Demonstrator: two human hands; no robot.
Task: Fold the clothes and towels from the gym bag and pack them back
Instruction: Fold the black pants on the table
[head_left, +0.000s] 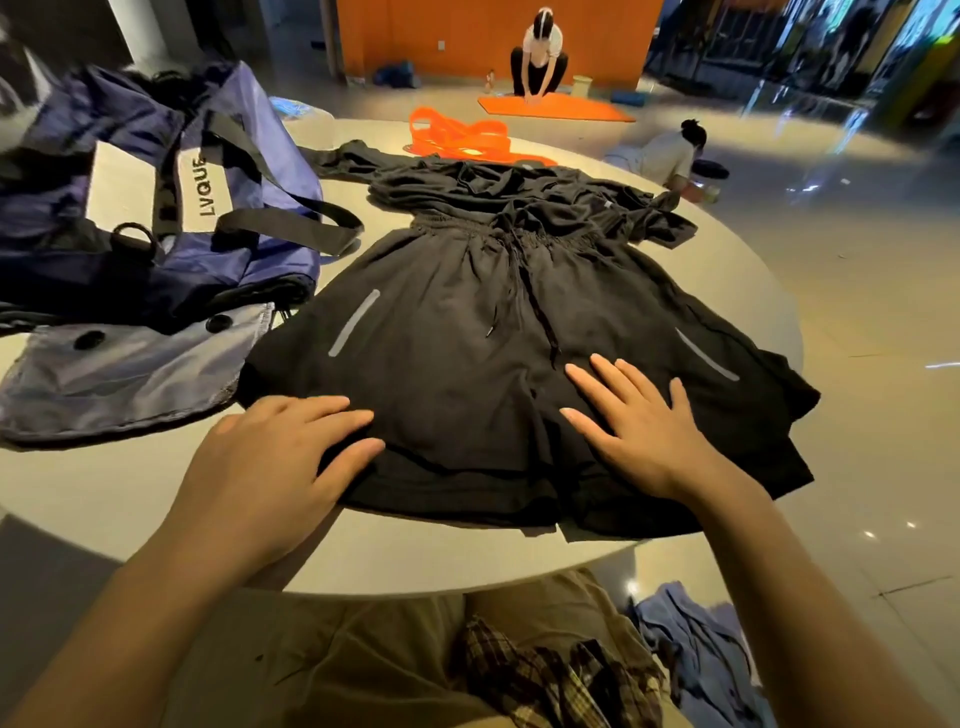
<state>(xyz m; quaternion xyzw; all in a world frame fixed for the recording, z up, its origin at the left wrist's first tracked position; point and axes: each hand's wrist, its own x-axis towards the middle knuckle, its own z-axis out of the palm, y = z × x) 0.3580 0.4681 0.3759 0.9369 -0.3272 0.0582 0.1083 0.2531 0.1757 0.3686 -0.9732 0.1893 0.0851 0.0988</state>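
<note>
Both hands lie flat on the black shorts (467, 332), which are spread out on the pale round table (737, 260) with the waistband away from the person and the leg hems toward them. The left hand (270, 457) rests palm down on the near left hem, fingers straight and close together, pressing the cloth; it grips nothing. The right hand (639, 426) sits a little farther in, near the middle of the right leg, fingers spread and straight, also pressing rather than holding. The drawstring (535, 306) trails down from the waistband and ends just beyond the right fingertips. A grey reflective stripe (353, 322) marks each leg, one beyond each hand.

Behind the waistband lies another black garment (519, 192), crumpled; what kind it is I cannot quite tell. Past that lies an orange item (457, 137), perhaps straps or bands.

To the left of the shorts sits the blue gym bag (156, 218) with black handles, its light flap lying open on the table just beside the left hand and touching the shorts' left edge.

On the person's lap lies a plaid cloth (545, 670), and a blue cloth (696, 649) lies to its right. Two other people are on the floor in the background, one kneeling at an orange mat (556, 107).
</note>
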